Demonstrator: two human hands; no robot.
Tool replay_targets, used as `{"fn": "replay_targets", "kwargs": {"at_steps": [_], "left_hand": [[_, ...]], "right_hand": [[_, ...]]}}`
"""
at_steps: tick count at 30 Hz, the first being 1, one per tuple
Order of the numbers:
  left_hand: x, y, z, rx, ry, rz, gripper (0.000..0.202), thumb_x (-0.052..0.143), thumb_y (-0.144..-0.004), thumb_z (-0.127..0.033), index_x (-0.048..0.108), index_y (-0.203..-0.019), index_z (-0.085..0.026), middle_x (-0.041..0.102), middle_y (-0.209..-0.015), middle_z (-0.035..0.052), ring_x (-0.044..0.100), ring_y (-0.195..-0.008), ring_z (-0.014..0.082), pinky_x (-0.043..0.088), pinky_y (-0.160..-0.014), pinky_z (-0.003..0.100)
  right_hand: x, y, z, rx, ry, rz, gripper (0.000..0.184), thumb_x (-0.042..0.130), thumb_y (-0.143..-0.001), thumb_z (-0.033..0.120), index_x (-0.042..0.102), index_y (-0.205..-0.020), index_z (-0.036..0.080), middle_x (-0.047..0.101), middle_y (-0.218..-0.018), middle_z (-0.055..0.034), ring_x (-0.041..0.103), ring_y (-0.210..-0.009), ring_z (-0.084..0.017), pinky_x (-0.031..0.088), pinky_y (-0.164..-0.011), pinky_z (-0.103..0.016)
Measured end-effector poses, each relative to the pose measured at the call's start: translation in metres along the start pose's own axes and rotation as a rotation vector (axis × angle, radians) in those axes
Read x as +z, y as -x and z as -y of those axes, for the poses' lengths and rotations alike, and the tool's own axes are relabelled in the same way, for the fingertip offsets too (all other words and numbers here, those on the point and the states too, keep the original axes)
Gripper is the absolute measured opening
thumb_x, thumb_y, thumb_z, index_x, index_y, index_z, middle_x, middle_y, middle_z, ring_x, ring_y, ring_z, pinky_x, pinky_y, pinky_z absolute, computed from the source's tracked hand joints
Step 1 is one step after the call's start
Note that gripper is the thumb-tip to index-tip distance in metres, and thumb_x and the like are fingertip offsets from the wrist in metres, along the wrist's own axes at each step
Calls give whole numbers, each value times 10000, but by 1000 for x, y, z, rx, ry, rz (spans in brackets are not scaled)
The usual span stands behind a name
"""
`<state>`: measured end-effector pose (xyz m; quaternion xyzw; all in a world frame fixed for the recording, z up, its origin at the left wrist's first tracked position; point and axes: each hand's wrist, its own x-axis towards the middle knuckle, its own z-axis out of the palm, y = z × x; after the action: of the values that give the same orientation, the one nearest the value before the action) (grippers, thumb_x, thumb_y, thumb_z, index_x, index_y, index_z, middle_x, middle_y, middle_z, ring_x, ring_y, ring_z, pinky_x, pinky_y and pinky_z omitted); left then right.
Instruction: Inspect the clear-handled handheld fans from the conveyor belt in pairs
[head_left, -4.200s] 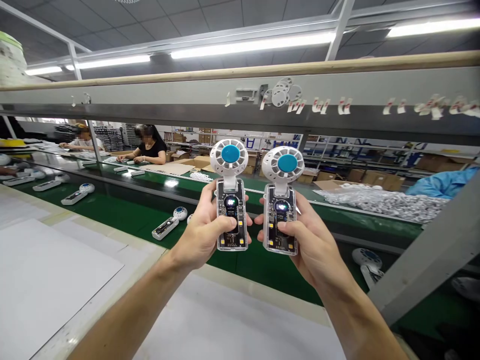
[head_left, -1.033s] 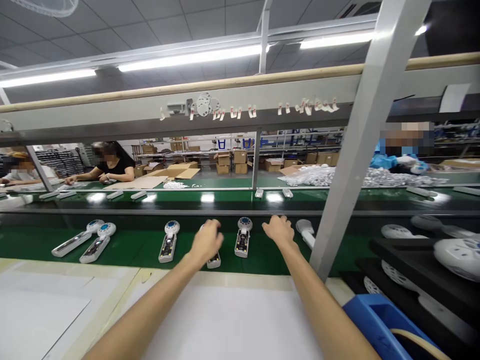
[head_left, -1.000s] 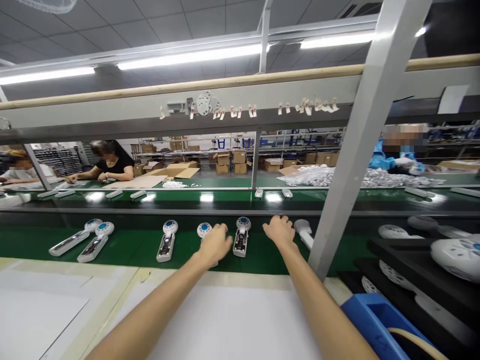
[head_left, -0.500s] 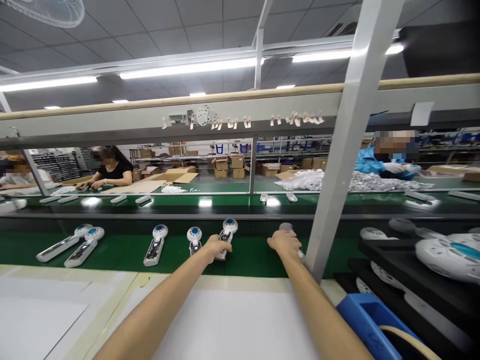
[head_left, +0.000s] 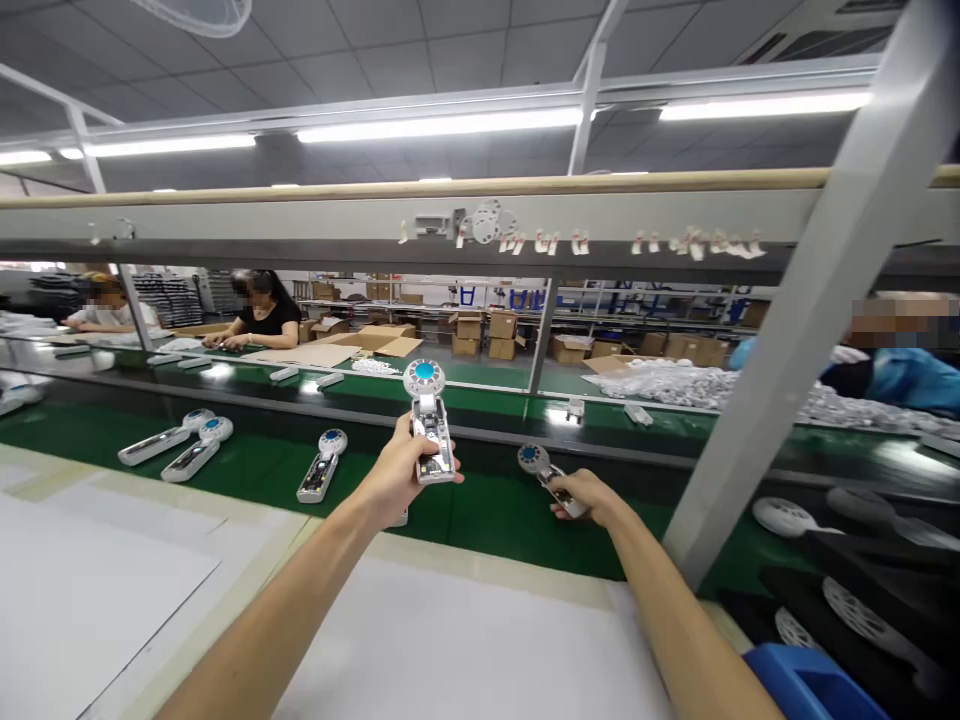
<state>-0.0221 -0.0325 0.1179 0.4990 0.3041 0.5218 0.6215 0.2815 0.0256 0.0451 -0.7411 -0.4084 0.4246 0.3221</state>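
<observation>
Asking: what lies nearest?

Answering: a flat, matt white bench top runs under both bare forearms. The corner of a blue plastic bin shows at its right end.

Asking: and the left hand?

Answering: the left hand is closed round the lower handle of a clear-bodied handheld fan with a round white slotted head. The fingers wrap behind and the thumb lies on the front. The fan stands above and beyond the hand, its long axis near upright. Its head is uppermost and the blue centre disc faces the wearer. It is raised clear of the glossy green conveyor belt.

Asking: the right hand?

Answering: the right hand is closed on the handle end of a second clear-bodied fan with a white head. Its long axis slants, and the head points away and to the left of the hand, low over the belt. Whether it touches the belt cannot be told.

Asking: farther off?

Answering: three more fans of the same make lie flat on the belt to the left, heads pointing away and to the right. A grey metal post slants up on the right, with black moulded trays beside its foot. Farthest off, a person in a black top sits at a second belt, with brown cardboard boxes behind.
</observation>
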Motion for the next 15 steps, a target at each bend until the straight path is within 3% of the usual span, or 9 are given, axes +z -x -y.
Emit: {"fn": "replay_targets", "kwargs": {"at_steps": [3,6,11,15], "left_hand": [[1,5,-10,85,51,15,579,577,-816,-107,344,-1327,-249,662,-1004,29,697,-816,173,625,-799,418],[3,12,-19,141,77,53,591,622,-853,-170,333,-1360,-260,659,-1077,47,690,-844,174,624,-748,379],[6,21,-28,253,42,86,660,612,-843,-164,297,-1416,-250,632,-1005,29,666,-787,165,608,-645,325],[7,26,-34,325,23,162,759,625,-850,-163,206,-1472,-281,618,-1016,23,676,-821,169,622,-678,339]], "right_hand": [[9,19,25,-167,-241,115,145,536,-995,230,618,-1006,111,695,-945,-58,637,-675,-101,540,-567,-212],[20,44,52,-344,-437,156,209,419,-961,194,598,-1041,122,719,-1084,-125,655,-688,-124,557,-542,-226],[36,96,78,-544,-570,129,351,550,-810,149,584,-1159,176,715,-1187,-84,727,-801,-167,633,-643,-258],[45,133,83,-656,-613,107,485,592,-768,150,518,-1244,210,723,-1143,-59,767,-855,-229,663,-780,-389]]}}
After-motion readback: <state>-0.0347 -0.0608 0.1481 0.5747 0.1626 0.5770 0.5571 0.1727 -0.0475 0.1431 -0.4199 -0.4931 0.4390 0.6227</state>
